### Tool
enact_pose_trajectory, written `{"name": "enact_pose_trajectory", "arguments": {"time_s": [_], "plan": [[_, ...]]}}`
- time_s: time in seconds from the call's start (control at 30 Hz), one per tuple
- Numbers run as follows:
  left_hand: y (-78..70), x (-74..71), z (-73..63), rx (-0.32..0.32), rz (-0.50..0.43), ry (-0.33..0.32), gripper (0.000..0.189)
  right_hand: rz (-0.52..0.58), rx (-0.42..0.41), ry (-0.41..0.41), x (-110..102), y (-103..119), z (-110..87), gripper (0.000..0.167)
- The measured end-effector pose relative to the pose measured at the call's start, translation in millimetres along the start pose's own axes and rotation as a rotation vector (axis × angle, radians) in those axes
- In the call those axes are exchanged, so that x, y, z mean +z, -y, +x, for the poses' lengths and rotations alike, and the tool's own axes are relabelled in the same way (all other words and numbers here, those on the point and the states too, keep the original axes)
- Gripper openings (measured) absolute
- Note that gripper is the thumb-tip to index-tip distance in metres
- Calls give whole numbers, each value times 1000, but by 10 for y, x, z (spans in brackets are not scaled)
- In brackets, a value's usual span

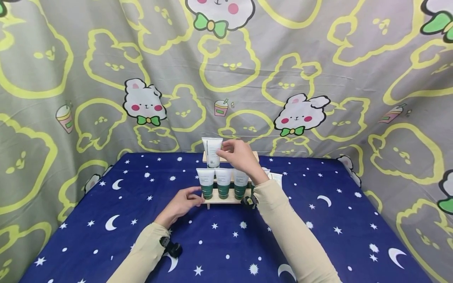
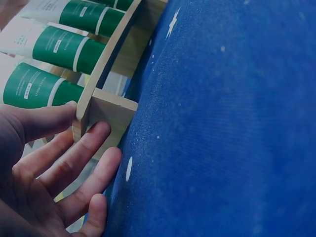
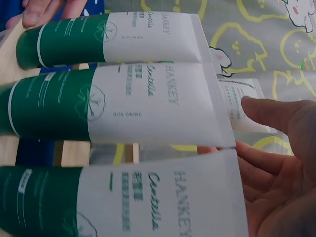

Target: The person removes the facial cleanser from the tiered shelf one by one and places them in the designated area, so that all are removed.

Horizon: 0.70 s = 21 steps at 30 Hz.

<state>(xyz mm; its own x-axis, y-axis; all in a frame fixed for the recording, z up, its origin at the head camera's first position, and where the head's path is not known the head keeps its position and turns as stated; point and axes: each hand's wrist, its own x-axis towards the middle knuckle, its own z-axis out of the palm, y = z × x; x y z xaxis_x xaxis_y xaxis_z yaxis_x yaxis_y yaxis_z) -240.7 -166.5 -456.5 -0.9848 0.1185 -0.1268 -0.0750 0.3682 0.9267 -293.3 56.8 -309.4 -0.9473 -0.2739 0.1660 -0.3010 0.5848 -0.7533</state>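
A light wooden stepped stand [image 1: 226,201] bears squeeze tubes with white upper parts and green lower parts. My right hand [image 1: 242,157] pinches a white squeeze tube [image 1: 211,147] at the upper back step, its thumb on the printed face. In the right wrist view that tube [image 3: 232,106] is partly hidden behind the front ones. My left hand [image 1: 184,202] grips the stand's front left corner; the left wrist view shows its thumb over the shelf edge and fingers below by the wooden leg [image 2: 116,106]. Three front tubes [image 1: 223,182] stand cap down in a row.
More white tubes [image 1: 276,179] show at the right behind my right wrist, mostly hidden. A dark blue cloth [image 1: 170,169] with stars and moons covers the table. A grey curtain [image 1: 244,106] with rabbit drawings hangs close behind the stand.
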Motion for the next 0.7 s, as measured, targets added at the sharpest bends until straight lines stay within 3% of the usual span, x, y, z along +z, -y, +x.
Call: {"name": "enact_pose_trajectory", "arguments": {"time_s": [0.27, 0.47, 0.7], "plan": [[-2, 3, -1, -11, -5, -6, 51, -7, -2, -8, 79, 12, 43, 43], [-3, 7, -2, -17, -10, -7, 51, -20, -22, -7, 108, 16, 46, 23], [6, 0, -10, 8, -3, 5, 52, -22, -34, -13, 99, 0, 49, 21]]}}
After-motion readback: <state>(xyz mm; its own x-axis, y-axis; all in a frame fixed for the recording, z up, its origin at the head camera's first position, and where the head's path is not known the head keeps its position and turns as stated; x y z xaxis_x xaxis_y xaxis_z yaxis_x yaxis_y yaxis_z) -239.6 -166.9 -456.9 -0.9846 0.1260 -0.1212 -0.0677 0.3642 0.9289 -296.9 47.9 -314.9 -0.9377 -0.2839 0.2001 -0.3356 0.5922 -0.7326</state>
